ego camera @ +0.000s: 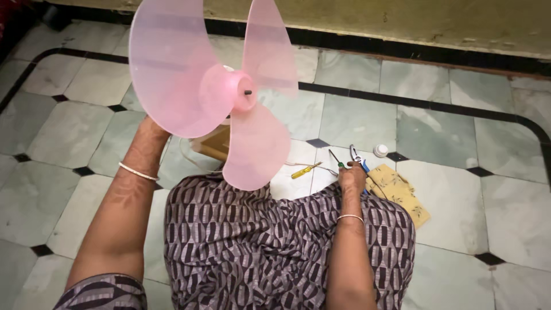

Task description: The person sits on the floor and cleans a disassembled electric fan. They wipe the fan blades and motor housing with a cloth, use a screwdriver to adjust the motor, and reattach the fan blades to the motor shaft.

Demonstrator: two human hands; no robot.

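Tiled floor, pink fan blade hiding left hand's fingers, right hand gripping pliers

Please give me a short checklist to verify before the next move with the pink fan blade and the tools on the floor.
1. Pink fan blade is held up off the floor: ok.
2. Left hand grips the blade firmly: cannot tell, the blade hides the hand.
3. Right hand is at the tools, beside the blue-handled pliers and the green screwdriver: ok.
4. Right hand has closed on a tool: cannot tell.
5. Yellow screwdriver lies free on the floor, apart from both hands: ok.
6. Small white cap and yellow cloth lie clear of the blade: ok.
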